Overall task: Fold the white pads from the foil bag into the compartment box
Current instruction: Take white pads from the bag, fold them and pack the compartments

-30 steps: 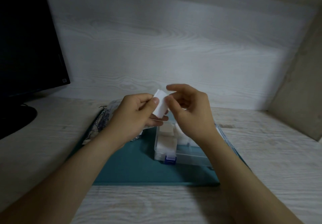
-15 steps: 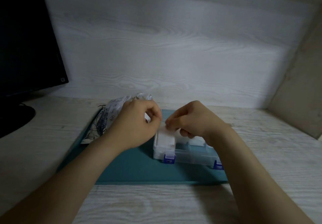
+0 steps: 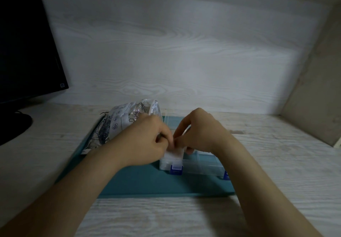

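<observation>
Just below mid-frame, white pad [image 3: 175,153] tucked in the leftmost slot of the compartment box [image 3: 203,165], long axis pointing toward the camera. Pinched at its far edge by both left hand [image 3: 147,140] and right hand [image 3: 201,135], fingertips meeting right above it, so probably just pressing straight down next. Foil bag [image 3: 125,122] further up-left.

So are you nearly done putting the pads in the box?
Not nearly, it seems. Done: hard to tell, since the hands hide most of the left compartments. In hand: the left hand and right hand pinch a white pad over the near-left compartment of the compartment box. Left: the compartments to the right look empty, and the foil bag looks bulky, so more pads probably wait.
</observation>
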Tool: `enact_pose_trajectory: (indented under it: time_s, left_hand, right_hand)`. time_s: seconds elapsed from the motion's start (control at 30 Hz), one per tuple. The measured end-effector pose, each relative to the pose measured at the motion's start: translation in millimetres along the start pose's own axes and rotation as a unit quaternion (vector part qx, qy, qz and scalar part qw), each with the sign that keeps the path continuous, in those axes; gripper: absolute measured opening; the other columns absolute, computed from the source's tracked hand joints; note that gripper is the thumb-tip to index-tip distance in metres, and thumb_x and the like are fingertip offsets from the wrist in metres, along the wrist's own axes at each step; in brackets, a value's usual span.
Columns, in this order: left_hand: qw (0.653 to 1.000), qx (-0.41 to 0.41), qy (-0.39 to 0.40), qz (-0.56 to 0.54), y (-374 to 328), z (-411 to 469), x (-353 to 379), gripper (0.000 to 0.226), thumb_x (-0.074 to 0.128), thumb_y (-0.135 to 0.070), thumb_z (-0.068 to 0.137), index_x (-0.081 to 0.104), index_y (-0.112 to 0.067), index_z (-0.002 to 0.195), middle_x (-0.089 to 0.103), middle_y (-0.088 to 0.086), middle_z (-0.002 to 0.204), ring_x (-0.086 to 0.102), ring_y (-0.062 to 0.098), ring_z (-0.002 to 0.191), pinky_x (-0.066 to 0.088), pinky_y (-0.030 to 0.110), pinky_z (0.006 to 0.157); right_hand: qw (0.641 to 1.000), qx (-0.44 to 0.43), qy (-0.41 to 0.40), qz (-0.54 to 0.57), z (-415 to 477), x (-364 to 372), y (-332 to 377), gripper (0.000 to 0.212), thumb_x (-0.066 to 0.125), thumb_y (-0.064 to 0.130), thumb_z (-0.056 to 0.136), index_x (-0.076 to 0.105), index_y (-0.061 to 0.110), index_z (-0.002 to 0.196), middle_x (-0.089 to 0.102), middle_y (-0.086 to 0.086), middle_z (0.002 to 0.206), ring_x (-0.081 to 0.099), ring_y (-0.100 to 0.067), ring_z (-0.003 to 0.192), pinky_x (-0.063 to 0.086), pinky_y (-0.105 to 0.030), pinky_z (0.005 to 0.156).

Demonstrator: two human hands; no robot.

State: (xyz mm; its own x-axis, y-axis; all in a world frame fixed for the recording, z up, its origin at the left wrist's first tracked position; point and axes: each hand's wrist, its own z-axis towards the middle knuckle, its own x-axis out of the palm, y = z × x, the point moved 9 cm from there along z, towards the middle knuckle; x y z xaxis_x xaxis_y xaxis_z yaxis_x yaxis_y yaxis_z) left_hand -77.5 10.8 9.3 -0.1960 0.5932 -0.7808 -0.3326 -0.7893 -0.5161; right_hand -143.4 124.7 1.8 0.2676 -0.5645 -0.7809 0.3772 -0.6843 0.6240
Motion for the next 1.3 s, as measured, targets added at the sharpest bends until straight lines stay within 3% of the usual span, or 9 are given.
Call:
enact_pose_trajectory:
  time_s: [0.27,0.37,0.57,0.7,0.83,0.9,0.97,1.07,1.3]
  left_hand:
    - [0.998,0.032,0.015,0.049,-4.3,-0.9,2.7,0.031,0.049,-0.003,0.081,0.076,-0.011,0.068,0.059,-0.004,0.049,0.048,0.008,0.042,0.043,0.02,0.046]
    - [0.99,0.074,-0.113,0.035,-8.0,-1.8,-18.8,0.033,0.052,-0.002,0.084,0.079,-0.014,0.07,0.069,-0.009,0.06,0.056,-0.002,0.049,0.04,0.008,0.052]
    - [0.924,0.015,-0.372,0.09,30.8,-14.1,-60.3,0.028,0.052,-0.012,0.087,0.078,-0.017,0.097,0.074,-0.005,0.098,0.067,0.019,0.089,0.053,0.034,0.082]
    - [0.943,-0.152,-0.293,0.036,70.3,-5.7,-45.5,0.06,0.069,-0.044,0.096,0.056,-0.018,0.147,0.058,0.002,0.15,0.053,0.025,0.137,0.039,0.041,0.114]
    - [0.949,-0.228,-0.216,-0.031,94.6,-6.1,-34.4,0.101,0.076,-0.068,0.08,0.031,-0.03,0.161,0.043,-0.002,0.163,0.041,0.024,0.149,0.035,0.05,0.121]
    - [0.943,-0.24,-0.222,-0.063,99.1,-7.2,-36.9,0.088,0.07,-0.068,0.076,0.045,-0.032,0.153,0.054,-0.004,0.155,0.051,0.023,0.141,0.042,0.048,0.117]
    - [0.937,-0.245,-0.243,-0.058,99.1,-9.1,-41.7,0.056,0.056,-0.066,0.076,0.066,-0.034,0.121,0.075,-0.007,0.117,0.067,0.022,0.112,0.052,0.045,0.103]
    - [0.931,-0.239,-0.266,-0.066,97.8,-11.2,-45.9,0.041,0.045,-0.055,0.084,0.058,-0.017,0.079,0.069,0.0,0.068,0.066,0.027,0.079,0.056,0.043,0.083]
    - [0.913,-0.262,-0.302,-0.076,111.2,-15.3,-52.0,0.043,0.038,-0.028,0.102,0.055,-0.005,0.07,0.063,0.008,0.063,0.056,0.03,0.074,0.04,0.04,0.069]
  right_hand:
    - [0.992,-0.055,-0.012,-0.11,5.1,2.8,3.4,0.011,0.087,0.029,0.075,0.081,0.021,0.069,0.071,0.01,0.056,0.062,0.002,0.051,0.044,-0.014,0.048]
    - [0.987,-0.068,0.01,-0.145,4.4,7.4,5.5,0.006,0.084,0.03,0.077,0.084,0.024,0.076,0.074,0.011,0.066,0.064,0.0,0.059,0.045,-0.016,0.052]
    - [0.986,-0.159,-0.055,-0.004,6.0,1.9,26.2,0.004,0.082,0.022,0.083,0.083,0.025,0.082,0.073,0.012,0.067,0.061,0.003,0.058,0.044,-0.01,0.058]
    - [0.97,-0.187,-0.155,-0.023,9.9,2.2,30.5,0.016,0.072,0.017,0.09,0.083,0.022,0.101,0.079,0.011,0.092,0.059,0.007,0.066,0.039,-0.001,0.066]
    - [0.963,-0.177,-0.193,-0.061,13.8,4.0,25.7,0.022,0.066,0.014,0.094,0.08,0.016,0.11,0.079,0.005,0.101,0.06,-0.005,0.077,0.044,-0.009,0.078]
    - [0.964,-0.168,-0.201,-0.053,18.2,3.3,23.0,0.022,0.067,0.014,0.094,0.079,0.015,0.113,0.079,0.004,0.106,0.065,-0.012,0.084,0.052,-0.026,0.088]
    - [0.964,-0.16,-0.207,-0.04,24.3,3.7,23.6,0.027,0.068,0.015,0.094,0.077,0.013,0.119,0.078,0.002,0.113,0.07,-0.017,0.091,0.054,-0.034,0.095]
    - [0.966,-0.171,-0.191,-0.026,34.9,9.4,32.6,0.035,0.069,0.012,0.094,0.07,0.008,0.129,0.075,-0.004,0.123,0.072,-0.019,0.101,0.055,-0.037,0.098]
    - [0.972,-0.191,-0.123,-0.058,65.8,34.7,56.4,0.044,0.074,0.007,0.083,0.07,0.008,0.126,0.073,-0.01,0.12,0.068,-0.031,0.108,0.055,-0.044,0.097]
